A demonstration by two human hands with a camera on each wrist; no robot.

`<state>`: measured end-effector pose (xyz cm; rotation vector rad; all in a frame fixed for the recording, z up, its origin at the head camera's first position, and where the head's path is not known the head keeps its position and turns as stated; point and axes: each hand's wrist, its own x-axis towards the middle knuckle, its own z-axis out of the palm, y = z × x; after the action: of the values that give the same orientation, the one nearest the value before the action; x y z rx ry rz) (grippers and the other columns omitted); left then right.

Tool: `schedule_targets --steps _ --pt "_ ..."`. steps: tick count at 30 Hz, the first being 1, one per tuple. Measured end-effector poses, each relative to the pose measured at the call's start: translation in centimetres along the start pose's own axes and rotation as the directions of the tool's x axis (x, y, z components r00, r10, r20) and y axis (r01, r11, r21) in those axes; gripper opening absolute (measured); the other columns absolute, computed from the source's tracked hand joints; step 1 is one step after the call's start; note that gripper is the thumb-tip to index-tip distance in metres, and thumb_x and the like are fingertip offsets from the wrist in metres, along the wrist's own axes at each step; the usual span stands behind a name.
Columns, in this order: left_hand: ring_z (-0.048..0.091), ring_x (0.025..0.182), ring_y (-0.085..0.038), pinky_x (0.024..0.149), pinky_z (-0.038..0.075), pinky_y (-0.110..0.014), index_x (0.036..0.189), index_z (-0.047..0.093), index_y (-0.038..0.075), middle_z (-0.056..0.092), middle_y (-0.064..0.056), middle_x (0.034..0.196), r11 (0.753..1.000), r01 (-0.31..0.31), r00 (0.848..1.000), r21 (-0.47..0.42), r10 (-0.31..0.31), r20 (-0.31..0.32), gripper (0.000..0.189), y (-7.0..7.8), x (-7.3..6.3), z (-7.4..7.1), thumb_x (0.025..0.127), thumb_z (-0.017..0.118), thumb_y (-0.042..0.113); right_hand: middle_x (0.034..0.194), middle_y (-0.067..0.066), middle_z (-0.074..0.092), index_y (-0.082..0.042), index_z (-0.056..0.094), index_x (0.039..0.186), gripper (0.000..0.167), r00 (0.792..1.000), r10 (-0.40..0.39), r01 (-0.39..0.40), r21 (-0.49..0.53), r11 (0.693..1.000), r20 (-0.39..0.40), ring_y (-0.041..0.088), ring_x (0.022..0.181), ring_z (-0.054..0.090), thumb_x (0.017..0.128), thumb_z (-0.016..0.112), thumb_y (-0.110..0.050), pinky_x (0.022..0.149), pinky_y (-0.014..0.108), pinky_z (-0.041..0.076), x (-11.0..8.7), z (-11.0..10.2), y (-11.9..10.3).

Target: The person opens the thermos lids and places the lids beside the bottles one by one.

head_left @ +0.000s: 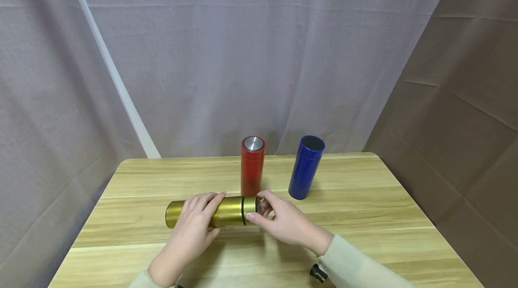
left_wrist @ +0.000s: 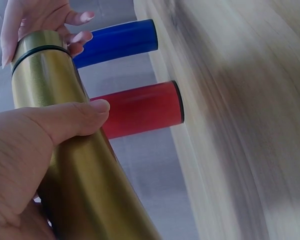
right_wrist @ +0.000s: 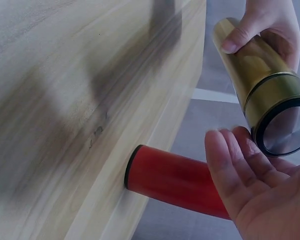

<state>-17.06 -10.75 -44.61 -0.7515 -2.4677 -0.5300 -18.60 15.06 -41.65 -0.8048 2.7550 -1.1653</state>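
Note:
My left hand (head_left: 194, 220) grips the body of a gold thermos bottle (head_left: 230, 211), its thumb lying across the side in the left wrist view. The bottle is held on its side, apart from the tabletop, with its lid (right_wrist: 277, 100) toward my right hand (head_left: 285, 220). Thumb and index finger of the right hand pinch the lid at its rim; the other fingers (right_wrist: 235, 160) are spread loosely beside it. A dark ring marks the seam between lid and body. The lid's flat silver end faces the right palm.
Behind the gold bottle, a red thermos bottle (head_left: 252, 168) with a silver top stands upright on the wooden table (head_left: 364, 216). To its right stands a blue one (head_left: 305, 171) with a dark top. A black object (head_left: 318, 273) shows by the right sleeve. Grey curtains (head_left: 226, 63) hang behind.

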Motion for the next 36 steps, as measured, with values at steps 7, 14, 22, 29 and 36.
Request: schedule_targets --steps 7,14,22,29,36 --pt "0.053 0.109 -0.030 0.100 0.036 -0.048 0.137 0.052 0.011 0.059 -0.008 0.121 1.000 0.002 1.000 0.005 -0.002 0.000 0.088 -0.11 -0.04 -0.07 0.058 0.090 0.013 0.103 -0.005 0.059 -0.025 0.043 0.135 0.061 0.998 -0.044 0.041 0.072 0.997 0.046 0.014 0.092 0.060 0.084 0.072 -0.046 0.068 0.025 0.055 -0.07 -0.15 -0.01" --pt "0.055 0.110 -0.030 0.099 0.037 -0.049 0.137 0.053 0.011 0.060 -0.008 0.121 0.999 0.033 0.999 -0.003 -0.033 0.025 0.087 -0.21 -0.09 -0.27 0.058 0.090 0.016 0.133 -0.011 0.046 -0.027 0.036 0.143 0.075 0.980 -0.198 0.197 -0.169 0.966 0.009 0.009 0.110 0.054 0.082 0.078 -0.020 0.085 0.027 0.052 -0.06 -0.05 -0.25" --pt "0.056 0.113 -0.029 0.101 0.038 -0.049 0.137 0.053 0.013 0.061 -0.007 0.122 0.996 0.080 0.994 -0.031 -0.077 0.081 0.086 -0.01 -0.26 -0.35 0.060 0.089 0.022 0.141 -0.003 0.041 -0.034 0.019 0.151 0.095 0.995 -0.094 0.097 -0.079 0.992 0.043 0.013 0.111 0.053 0.079 0.080 -0.037 0.083 0.031 0.052 -0.27 -0.10 -0.36" --pt "0.056 0.114 -0.027 0.102 0.037 -0.047 0.138 0.052 0.014 0.060 -0.007 0.124 0.998 0.058 0.996 -0.013 -0.056 0.075 0.085 0.01 -0.23 -0.49 0.061 0.088 0.021 0.125 0.001 0.052 -0.022 0.034 0.146 0.087 0.996 0.059 -0.067 0.111 0.992 0.072 0.017 0.104 0.057 0.076 0.075 -0.055 0.080 0.031 0.054 -0.12 -0.26 -0.32" --pt "0.055 0.112 -0.026 0.101 0.037 -0.046 0.137 0.053 0.012 0.060 -0.006 0.123 1.000 0.017 0.999 0.016 -0.017 0.047 0.084 0.01 -0.17 -0.52 0.060 0.087 0.017 0.094 -0.006 0.064 -0.012 0.051 0.128 0.062 0.993 0.105 -0.108 0.055 0.993 0.053 0.009 0.080 0.061 0.088 0.058 -0.060 0.070 0.029 0.051 0.06 -0.19 -0.12"
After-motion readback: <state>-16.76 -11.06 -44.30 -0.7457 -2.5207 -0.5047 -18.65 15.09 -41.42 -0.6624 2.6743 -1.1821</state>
